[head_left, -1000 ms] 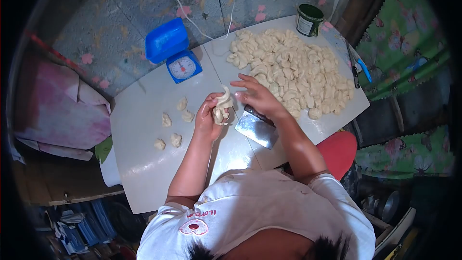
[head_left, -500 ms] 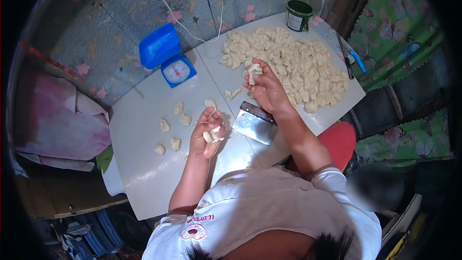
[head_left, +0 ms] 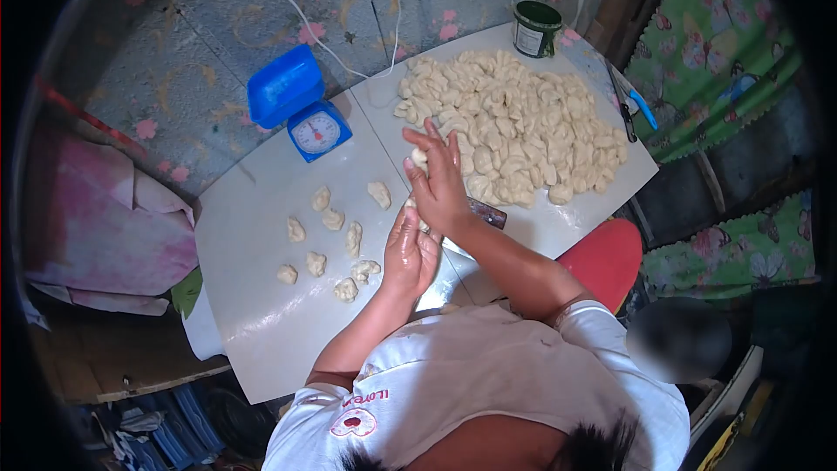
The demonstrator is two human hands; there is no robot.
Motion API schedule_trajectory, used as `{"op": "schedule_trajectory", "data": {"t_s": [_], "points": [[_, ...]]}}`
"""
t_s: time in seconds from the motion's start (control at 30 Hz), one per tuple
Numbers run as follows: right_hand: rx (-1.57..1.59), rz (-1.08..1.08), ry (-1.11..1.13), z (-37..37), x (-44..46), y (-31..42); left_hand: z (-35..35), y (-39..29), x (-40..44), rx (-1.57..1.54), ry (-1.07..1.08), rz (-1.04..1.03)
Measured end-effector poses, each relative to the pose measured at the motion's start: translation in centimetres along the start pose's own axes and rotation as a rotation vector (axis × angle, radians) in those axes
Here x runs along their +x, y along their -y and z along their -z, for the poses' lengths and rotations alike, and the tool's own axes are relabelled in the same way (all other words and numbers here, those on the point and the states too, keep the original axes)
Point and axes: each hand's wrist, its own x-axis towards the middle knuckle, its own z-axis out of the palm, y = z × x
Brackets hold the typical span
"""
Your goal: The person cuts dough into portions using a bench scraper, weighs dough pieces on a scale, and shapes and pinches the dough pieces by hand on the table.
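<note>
My left hand and my right hand meet above the middle of the table. A small lump of dough is held at the right fingers. Between the left fingers and the right palm another bit of dough shows, mostly hidden. Left of my hands, several small dough pieces lie scattered on the white table. A large heap of dough pieces spreads beyond my right hand. The cleaver lies under my right forearm, its blade partly covered.
A blue kitchen scale with a tilted pan stands at the back edge. A dark green tub is at the far right corner. A dark-handled knife and a blue-handled one lie by the right edge. A red stool stands below.
My right hand has come down and left from the heap to meet my left hand, which shifted right. Dough pieces left of my hands now show. The loose piece near the cleaver is no longer visible.
</note>
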Motion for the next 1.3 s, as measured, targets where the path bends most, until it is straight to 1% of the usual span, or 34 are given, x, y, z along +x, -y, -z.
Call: {"op": "schedule_trajectory", "data": {"t_s": [0.03,0.07,0.13,0.17,0.2,0.23,0.3,0.33,0.37,0.43,0.47,0.5,0.53,0.57,0.63,0.67,0.7,0.77,0.8,0.83,0.87,0.9,0.93,0.97,1.0,1.03,1.07,1.1,1.13,1.17,1.2,1.23,1.27,1.3], "points": [[-0.136,0.052,-0.074,0.1,0.3,-0.2,0.3,0.1,0.2,-0.001,0.001,0.002],[-0.137,0.052,-0.075,0.1,0.5,-0.2,0.8,0.2,0.5,-0.016,-0.044,0.004],[0.956,-0.416,-0.291,0.0,1.0,-0.1,2.2,0.1,1.1,-0.033,-0.090,0.006],[0.955,-0.417,-0.287,0.5,1.4,-1.1,3.1,-0.5,1.3,-0.093,-0.045,0.014],[0.989,-0.541,-0.206,1.7,1.8,-2.9,3.9,-1.1,1.4,-0.153,-0.001,0.023],[1.020,-0.668,-0.127,2.6,2.0,-4.2,4.4,-1.8,1.4,-0.155,-0.007,0.025],[1.048,-0.696,-0.109,4.0,1.9,-5.3,5.0,-2.9,1.8,-0.252,0.065,0.124],[1.074,-0.715,-0.088,4.3,1.9,-5.2,3.6,-3.4,1.9,-0.185,-0.079,0.114],[1.070,-0.721,-0.092,4.2,1.8,-5.0,3.7,-3.5,2.4,-0.188,-0.081,0.121],[1.172,-0.764,-0.299,3.7,1.5,-4.3,3.7,-3.7,3.4,0.040,-0.150,0.146],[1.167,-0.766,-0.304,3.4,1.2,-4.0,1.9,-3.7,3.2,0.096,-0.208,0.092],[1.083,-0.688,-0.323,3.1,0.9,-3.8,2.7,-3.4,3.5,0.094,-0.208,0.097],[0.999,-0.609,-0.341,3.0,0.6,-3.6,4.2,-3.1,4.0,0.106,-0.116,0.106],[0.997,-0.610,-0.343,3.4,0.6,-3.2,4.9,-3.1,4.3,0.118,-0.023,0.113],[1.049,-0.668,-0.100,4.6,0.8,-2.8,5.7,-3.2,4.8,0.097,0.000,0.156],[1.046,-0.669,-0.098,5.0,0.7,-3.1,5.9,-3.2,5.0,0.077,0.020,0.196],[1.104,-0.703,-0.047,5.4,0.7,-3.7,6.2,-3.1,5.6,0.074,0.018,0.194],[1.166,-0.741,0.009,5.1,0.8,-4.4,7.2,-2.9,7.8,1.002,-0.009,0.009],[1.162,-0.687,-0.092,4.8,1.0,-4.7,7.8,-2.6,9.1,1.002,-0.014,0.009],[1.156,-0.631,-0.191,4.5,1.2,-4.8,8.4,-2.2,10.6,1.371,0.080,-0.400],[1.159,-0.635,-0.188,4.6,1.6,-4.7,7.9,-2.1,11.3,1.711,0.182,-0.833],[1.102,-0.688,-0.258,4.7,2.1,-4.4,7.5,-1.9,11.7,1.713,0.178,-0.831],[1.044,-0.738,-0.326,4.9,2.7,-4.5,5.7,-2.0,11.6,1.884,0.178,-0.624],[1.045,-0.737,-0.323,5.1,2.6,-6.0,4.5,-1.9,11.7,2.040,0.175,-0.405],[1.100,-0.727,-0.298,5.4,2.0,-8.5,4.1,-1.7,12.1,2.163,0.206,-0.269],[1.153,-0.718,-0.273,5.6,1.9,-10.0,4.3,-1.6,12.9,2.160,0.201,-0.270],[1.186,-0.695,-0.402,5.5,2.5,-9.7,5.0,-1.4,13.9,2.216,0.180,-0.275],[1.185,-0.696,-0.399,5.4,3.0,-9.8,5.7,-1.2,14.8,2.272,0.159,-0.280],[1.079,-0.689,-0.467,5.4,3.4,-9.9,6.4,-1.4,15.4,2.270,0.157,-0.282],[0.972,-0.680,-0.534,5.4,3.9,-9.8,7.0,-2.1,15.9,1.934,0.079,-0.171],[0.970,-0.676,-0.533,5.2,4.1,-9.7,7.6,-2.5,16.4,1.594,0.011,-0.069],[0.868,-0.591,-0.452,4.8,4.3,-8.9,7.1,-3.1,16.1,1.593,0.013,-0.069],[0.764,-0.510,-0.370,4.4,4.2,-8.2,6.1,-3.8,15.1,1.030,-0.019,0.082],[0.762,-0.516,-0.373,4.0,3.8,-7.6,5.7,-4.3,14.6,0.463,-0.051,0.216]]}}
